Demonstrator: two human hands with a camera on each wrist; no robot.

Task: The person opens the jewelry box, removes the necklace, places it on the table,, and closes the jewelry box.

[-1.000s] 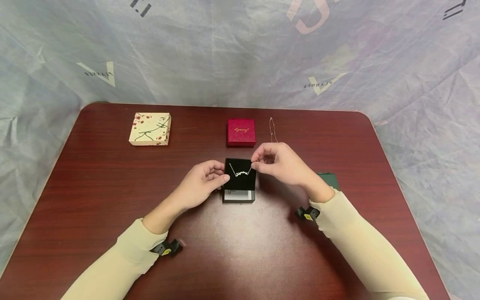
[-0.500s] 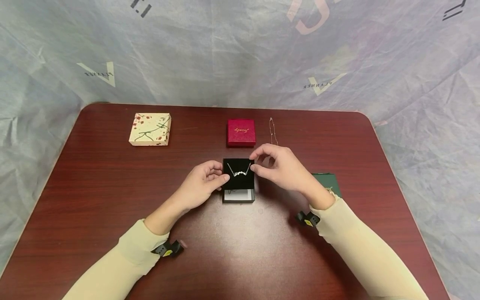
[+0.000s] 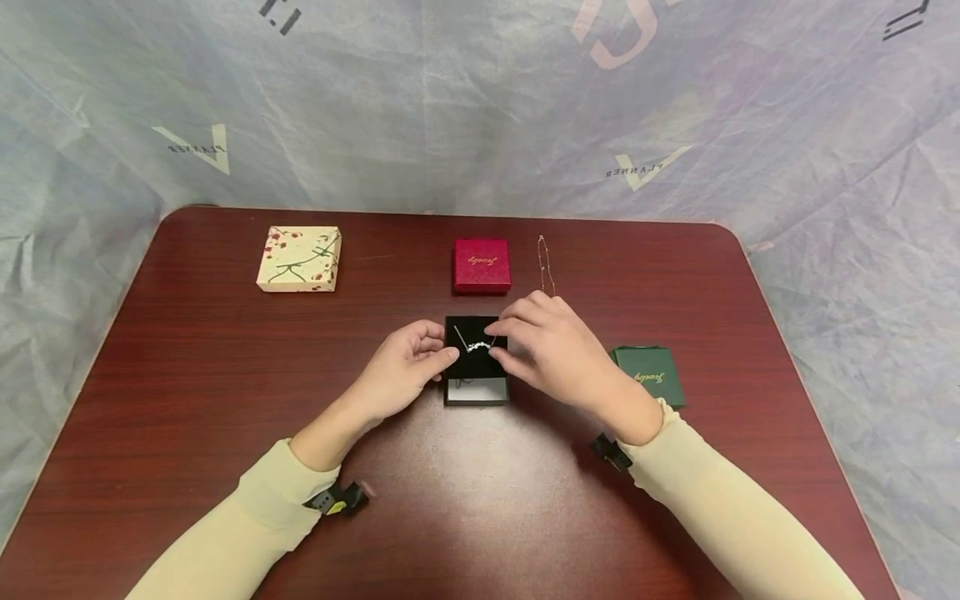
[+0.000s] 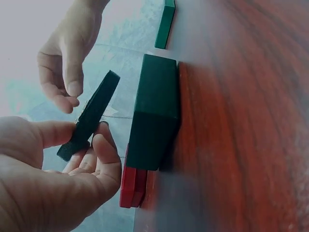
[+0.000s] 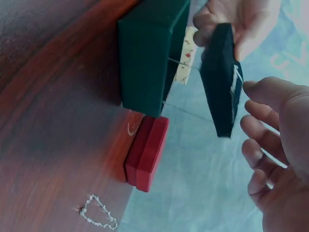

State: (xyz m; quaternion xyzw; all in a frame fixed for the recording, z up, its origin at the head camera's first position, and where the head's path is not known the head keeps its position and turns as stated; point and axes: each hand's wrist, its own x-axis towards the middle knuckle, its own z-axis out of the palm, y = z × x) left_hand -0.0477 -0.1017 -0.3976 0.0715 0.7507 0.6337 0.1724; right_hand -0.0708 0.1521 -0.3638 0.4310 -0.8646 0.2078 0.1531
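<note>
My left hand (image 3: pixel 401 371) pinches the left side of a black jewelry pad (image 3: pixel 471 367) between thumb and fingers. A silver necklace (image 3: pixel 478 346) lies across the pad's face. In the right wrist view, thin chain strands run from behind the pad (image 5: pixel 217 82) into the green box (image 5: pixel 145 63). The pad is raised above that box and tilted. My right hand (image 3: pixel 558 354) is by the pad's right side, thumb and fingers loosely bent and spread apart. Its thumb tip is close to the necklace; whether they touch I cannot tell.
Beside my right forearm lies a green lid (image 3: pixel 651 375) with gold lettering. A red jewelry box (image 3: pixel 482 265) stands behind the pad, with a second chain (image 3: pixel 546 265) to its right. At the back left sits a cream floral box (image 3: pixel 300 259).
My right hand has come off the pad's right edge and moved left over its face, near the necklace. The pad has shifted slightly left. My left hand keeps its grip.
</note>
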